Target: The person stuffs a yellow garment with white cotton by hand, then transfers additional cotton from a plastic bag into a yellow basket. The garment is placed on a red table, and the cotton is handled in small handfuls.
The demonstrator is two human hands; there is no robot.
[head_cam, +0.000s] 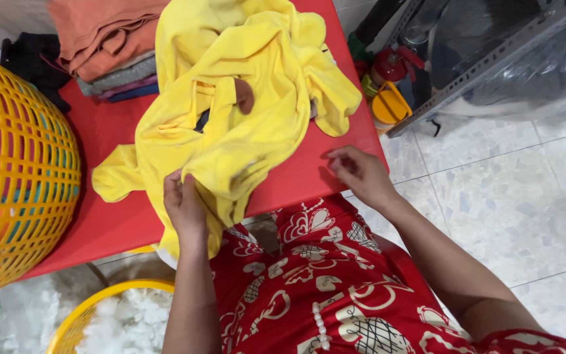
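The yellow garment [244, 111] lies crumpled across the red counter [113, 216]. My left hand [185, 208] pinches its near edge at the counter's front; my right hand [360, 174] hovers loose, empty, just beside it. Folded clothes [106, 46] sit behind, a yellow basket [14, 170] to the left.

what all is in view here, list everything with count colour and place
crumpled yellow cloth garment: one, yellow, middle of table
red table: one, red, centre
stack of folded clothes: one, orange, grey, purple, blue, table's far left
dark cloth: one, black, far left
yellow plastic lattice basket: one, left
yellow round tub: one, floor, bottom left
grey metal rack: one, top right
left hand: grips garment's near edge
right hand: open, above table's right edge
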